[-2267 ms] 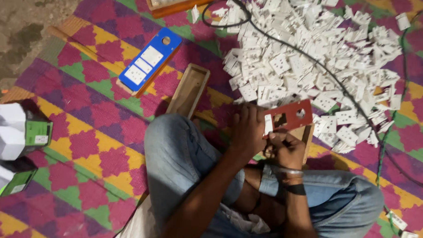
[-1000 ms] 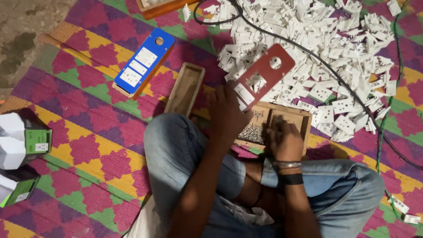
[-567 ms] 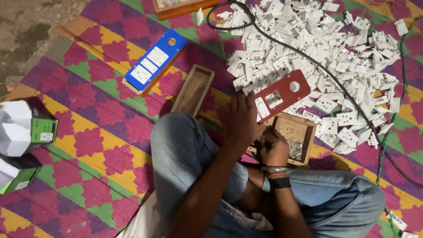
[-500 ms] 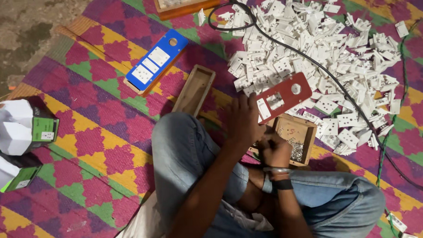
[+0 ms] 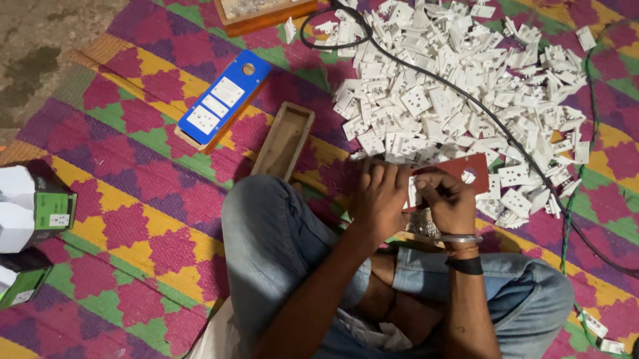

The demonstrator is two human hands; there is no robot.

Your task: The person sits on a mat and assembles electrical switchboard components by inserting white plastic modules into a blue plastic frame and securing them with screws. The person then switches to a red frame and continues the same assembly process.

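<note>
I sit cross-legged on a patterned mat. My left hand (image 5: 380,198) grips the left end of a red switch plate (image 5: 468,176) with a round hole, held flat above my knees. Fingers of my right hand (image 5: 444,200) pinch at the plate's near edge, beside a white socket piece set in it. Just past the plate spreads a big heap of white socket parts (image 5: 465,89). The wooden box that lay under the plate is hidden behind my hands.
A blue switch board on a wooden box (image 5: 221,101) lies to the left, with an empty wooden frame (image 5: 284,138) nearer me. A black cable (image 5: 502,134) crosses the heap. A wooden tray (image 5: 264,8) stands at the top; white-and-green cartons (image 5: 23,211) lie far left.
The red plate was lifted up and tilted over the heap, then came back down low in front of my knees. Both hands have closed in on it.
</note>
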